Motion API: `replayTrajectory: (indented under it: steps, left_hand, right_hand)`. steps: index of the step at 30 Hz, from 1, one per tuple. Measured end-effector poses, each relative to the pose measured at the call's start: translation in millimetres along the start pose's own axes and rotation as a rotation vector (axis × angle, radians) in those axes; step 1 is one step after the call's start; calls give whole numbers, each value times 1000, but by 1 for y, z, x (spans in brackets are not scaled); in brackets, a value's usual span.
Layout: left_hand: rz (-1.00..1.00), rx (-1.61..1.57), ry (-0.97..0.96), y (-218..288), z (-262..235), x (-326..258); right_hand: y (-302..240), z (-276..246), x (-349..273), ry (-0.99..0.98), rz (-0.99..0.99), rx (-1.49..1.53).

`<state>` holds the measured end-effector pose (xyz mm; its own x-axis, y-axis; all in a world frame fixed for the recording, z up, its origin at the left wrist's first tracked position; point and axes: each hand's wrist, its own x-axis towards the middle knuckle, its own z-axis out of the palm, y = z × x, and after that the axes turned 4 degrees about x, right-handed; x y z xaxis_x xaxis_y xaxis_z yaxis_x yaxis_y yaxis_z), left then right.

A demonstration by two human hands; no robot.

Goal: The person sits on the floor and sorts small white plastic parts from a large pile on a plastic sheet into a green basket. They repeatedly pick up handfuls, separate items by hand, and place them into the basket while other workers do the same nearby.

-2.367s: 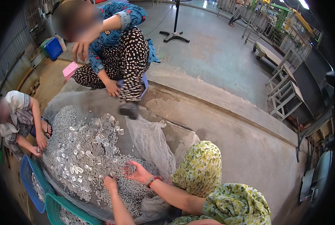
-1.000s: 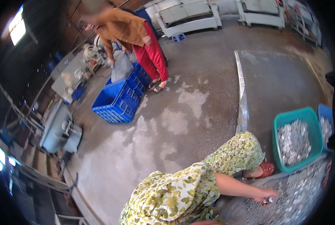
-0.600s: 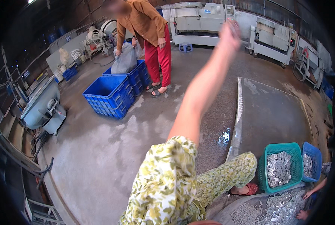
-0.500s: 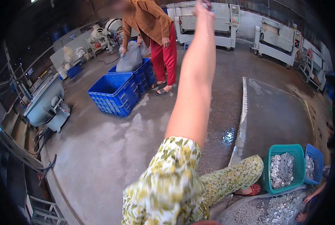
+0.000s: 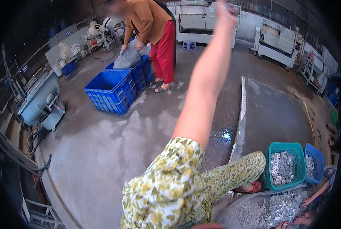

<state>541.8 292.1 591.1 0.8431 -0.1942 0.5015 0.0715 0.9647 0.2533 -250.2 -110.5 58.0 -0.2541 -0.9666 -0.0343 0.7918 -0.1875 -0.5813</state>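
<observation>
My left arm stretches up and away from me out of a floral sleeve, and my left hand (image 5: 225,16) is near the top edge, in front of a pale machine. Its fingers look closed around something small and dark, too blurred to name. My right hand is not in view. At the lower right, another person's hands (image 5: 307,201) reach to small silvery metal pieces (image 5: 287,206) spread on a sheet. Fingers at the bottom edge there cannot be assigned to anyone. Beside my bent knee stand a green basket (image 5: 302,168) and a blue basket (image 5: 320,162), both holding metal pieces.
A person in a brown top (image 5: 151,17) bends over blue crates (image 5: 107,101), gripping a grey bag (image 5: 127,58). A tub-shaped machine (image 5: 39,101) stands at left. Pale machines (image 5: 278,42) line the back near a small blue stool (image 5: 189,45). A low slab (image 5: 273,114) lies at right.
My left hand has shifted to the right in the picture, still raised. The person at the crates now has both hands visible on the bag. The view has tilted slightly.
</observation>
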Motion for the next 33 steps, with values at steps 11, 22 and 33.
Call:
replayTrajectory:
  steps: [11, 22, 33]
  left_hand:
    - [-1030, 271, -342, -341, -30, -345]
    - [-1725, -12, 15, -376, -67, -519]
    - [-1723, -157, 234, -353, -70, -524]
  right_hand:
    - [45, -37, 5, -126, 35, -47]
    - [48, 213, -114, -626, -4, -746]
    - [57, 299, -230, -1347, -16, -1495]
